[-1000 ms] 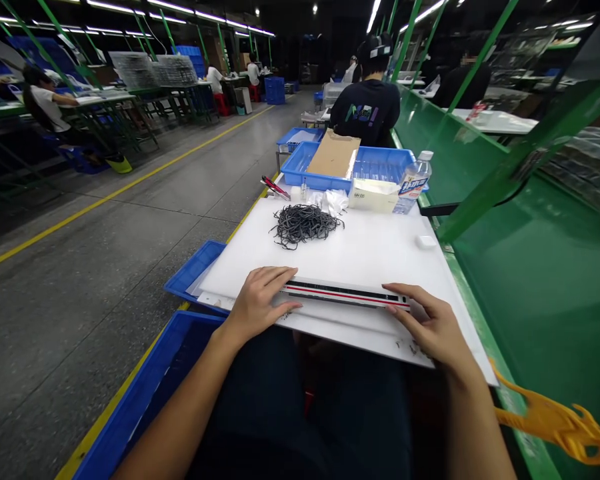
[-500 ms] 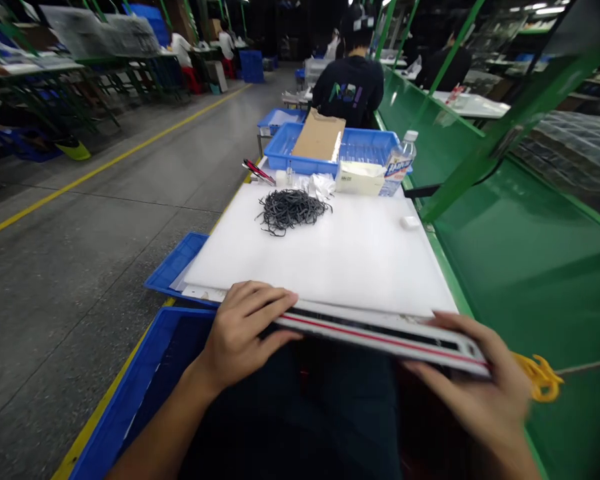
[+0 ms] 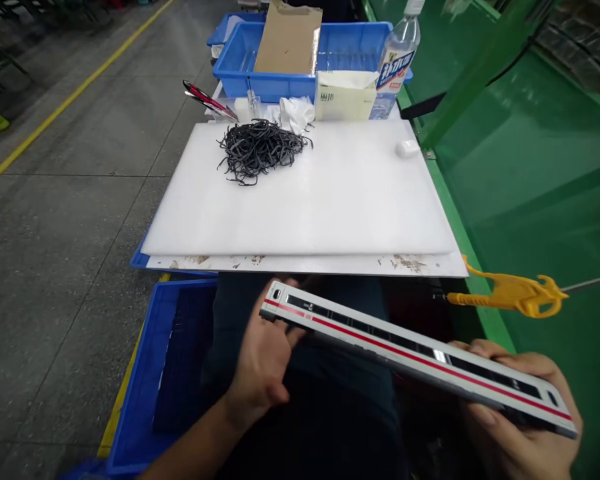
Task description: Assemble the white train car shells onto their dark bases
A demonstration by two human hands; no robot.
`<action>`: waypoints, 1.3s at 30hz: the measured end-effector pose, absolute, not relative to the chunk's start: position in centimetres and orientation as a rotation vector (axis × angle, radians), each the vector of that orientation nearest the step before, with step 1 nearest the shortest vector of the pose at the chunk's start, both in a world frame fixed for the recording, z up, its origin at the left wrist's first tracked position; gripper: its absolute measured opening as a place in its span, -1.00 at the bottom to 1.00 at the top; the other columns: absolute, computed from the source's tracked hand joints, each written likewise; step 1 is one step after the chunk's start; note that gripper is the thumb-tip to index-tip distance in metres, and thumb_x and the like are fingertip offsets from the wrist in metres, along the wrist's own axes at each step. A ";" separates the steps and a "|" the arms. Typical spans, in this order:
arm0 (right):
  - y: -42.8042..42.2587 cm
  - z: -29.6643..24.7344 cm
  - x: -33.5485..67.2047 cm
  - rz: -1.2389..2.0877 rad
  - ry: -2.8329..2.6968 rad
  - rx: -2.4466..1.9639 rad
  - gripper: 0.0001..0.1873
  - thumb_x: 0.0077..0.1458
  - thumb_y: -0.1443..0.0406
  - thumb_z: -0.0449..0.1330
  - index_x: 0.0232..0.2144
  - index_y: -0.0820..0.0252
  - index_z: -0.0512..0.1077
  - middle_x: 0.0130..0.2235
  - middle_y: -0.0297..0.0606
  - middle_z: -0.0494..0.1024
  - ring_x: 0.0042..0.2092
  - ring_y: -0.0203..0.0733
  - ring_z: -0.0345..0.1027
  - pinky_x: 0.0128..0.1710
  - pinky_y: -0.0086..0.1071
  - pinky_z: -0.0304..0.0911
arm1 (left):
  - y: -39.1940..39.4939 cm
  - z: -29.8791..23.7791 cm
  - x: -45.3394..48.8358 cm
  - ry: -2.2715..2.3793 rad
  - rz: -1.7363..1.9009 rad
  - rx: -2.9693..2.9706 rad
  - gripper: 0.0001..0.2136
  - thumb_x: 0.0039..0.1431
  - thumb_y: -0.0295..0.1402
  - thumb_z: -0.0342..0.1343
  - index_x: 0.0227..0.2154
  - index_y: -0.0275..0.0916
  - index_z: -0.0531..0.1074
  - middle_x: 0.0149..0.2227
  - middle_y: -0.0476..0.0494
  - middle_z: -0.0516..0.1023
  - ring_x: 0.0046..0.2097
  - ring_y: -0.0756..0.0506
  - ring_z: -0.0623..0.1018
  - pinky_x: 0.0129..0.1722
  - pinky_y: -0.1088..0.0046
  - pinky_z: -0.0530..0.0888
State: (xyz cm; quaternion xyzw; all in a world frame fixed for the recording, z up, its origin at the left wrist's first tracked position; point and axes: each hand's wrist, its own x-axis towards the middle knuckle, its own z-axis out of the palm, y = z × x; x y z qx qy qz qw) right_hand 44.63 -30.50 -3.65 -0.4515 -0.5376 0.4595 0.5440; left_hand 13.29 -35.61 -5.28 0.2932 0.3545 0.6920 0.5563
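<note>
The left hand [image 3: 263, 360] and the right hand [image 3: 520, 427] hold a long white model train car [image 3: 420, 357] between them, above the person's dark lap. It slopes down from the left hand toward the right. The left hand grips the end with its fingers tucked behind it. The right hand cradles the other end from below, fingertips curled over its far edge. A red stripe runs the length of the car under a band of black windows, and no lettering on it can be made out. Just ahead of both hands lies a white board [image 3: 300, 193] on a scuffed sheet. At the board's far side, ahead of the left hand, is a heap of black cords [image 3: 260, 148]. A yellow plastic tool [image 3: 510, 293] juts out just above the right hand. Beyond the board stand a cream tissue box [image 3: 344, 95] with small dark characters too fine to read and a water bottle [image 3: 397, 67] whose blue label carries white characters that are not legible. Behind them is a blue tray [image 3: 340, 53] with a cardboard piece [image 3: 289, 39] in it. A blue bin [image 3: 150, 373] sits just left of the left hand.
</note>
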 end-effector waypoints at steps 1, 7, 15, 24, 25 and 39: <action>-30.4 -3.7 44.4 1.101 -1.307 -1.043 -0.50 -0.06 0.48 0.51 -0.08 0.13 0.47 -0.08 -0.19 0.60 -0.04 0.04 0.66 0.06 -0.18 0.67 | -36.1 -5.7 14.0 0.776 1.441 0.695 -0.08 -0.13 0.07 0.64 0.31 -0.04 0.47 0.36 -0.37 0.46 0.30 -0.41 0.52 0.12 0.15 0.62; -31.0 -4.0 43.5 1.095 -1.518 -0.974 -0.48 -0.05 0.53 0.47 -0.10 0.10 0.42 -0.10 -0.21 0.59 -0.02 0.06 0.65 0.04 -0.08 0.69 | -37.0 -6.7 18.4 0.766 1.029 0.398 -0.44 0.19 0.15 0.39 -0.42 -0.37 0.58 -0.54 -0.17 0.55 -0.62 -0.01 0.48 -0.71 0.59 0.26; -31.7 -3.7 44.1 1.136 -1.525 -1.032 -0.47 -0.04 0.46 0.52 -0.10 0.02 0.41 -0.12 -0.18 0.58 -0.05 0.16 0.64 -0.02 0.12 0.69 | -36.5 -8.0 19.5 0.947 1.176 0.356 -0.40 0.15 0.21 0.35 -0.58 -0.27 0.42 -0.65 0.00 0.31 -0.70 0.00 0.35 -0.77 0.53 0.21; -32.0 -4.1 43.2 1.401 -1.384 -1.133 -0.19 0.01 0.27 0.59 0.23 -0.06 0.35 0.20 -0.05 0.51 0.06 0.11 0.60 0.03 -0.07 0.64 | -35.8 -5.6 19.6 1.167 1.445 0.193 -0.53 0.04 -0.01 0.48 -0.54 -0.23 0.37 -0.62 0.08 0.29 -0.63 0.07 0.23 -0.75 0.63 0.18; -32.1 -4.4 43.4 1.504 -1.343 -1.126 -0.11 0.02 0.18 0.60 0.30 -0.07 0.30 0.18 -0.04 0.53 0.02 0.09 0.60 -0.05 -0.11 0.64 | -35.7 -5.5 19.5 1.194 1.474 0.182 -0.54 0.03 -0.02 0.49 -0.51 -0.23 0.38 -0.61 0.09 0.30 -0.63 0.07 0.24 -0.76 0.64 0.19; -32.6 -6.2 43.2 1.579 -0.870 -1.318 -0.54 0.26 -0.07 0.33 -0.50 0.11 0.48 -0.61 -0.35 0.34 -0.55 -0.24 0.12 -0.50 -0.32 0.15 | -36.2 -6.2 19.6 1.158 1.366 0.337 -0.51 0.25 0.02 0.37 -0.56 -0.25 0.40 -0.61 0.06 0.26 -0.62 0.04 0.27 -0.68 0.55 0.18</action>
